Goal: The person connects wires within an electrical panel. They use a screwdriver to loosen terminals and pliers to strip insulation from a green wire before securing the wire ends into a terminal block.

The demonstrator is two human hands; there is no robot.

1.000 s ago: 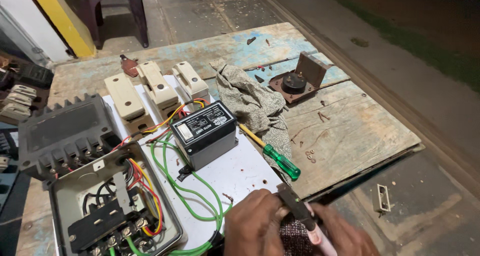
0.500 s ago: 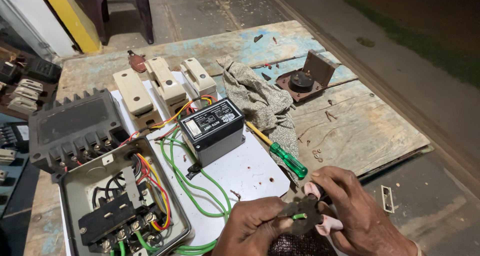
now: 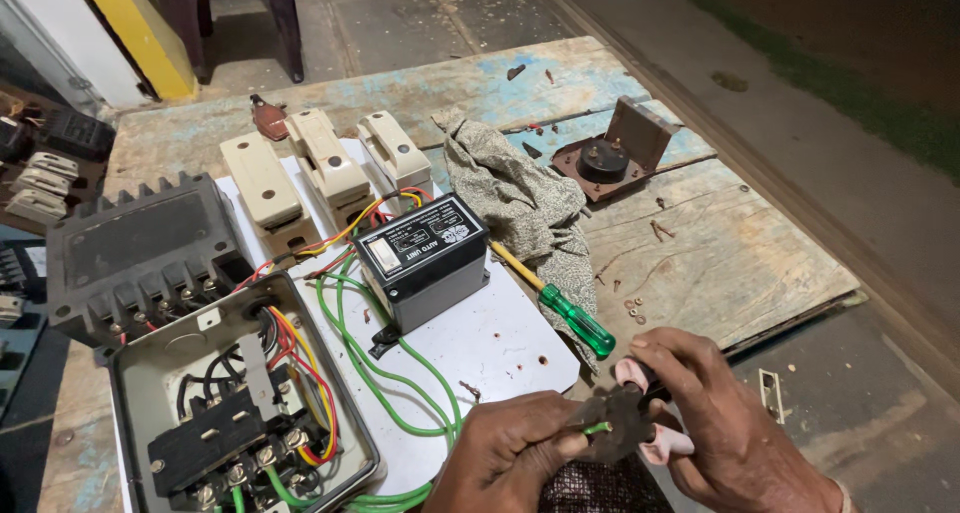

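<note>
a: green wire end sits in the pliers, low over the counter edge.

b: and the fingers?

a: left hand pinches the wire; right hand is wrapped tight round the pliers. screwdriver lies just beside.

We see both hands risen higher into view than a second ago. The right hand now wraps over the pink-handled pliers, and the left hand pinches a green wire at its dark tip.
</note>
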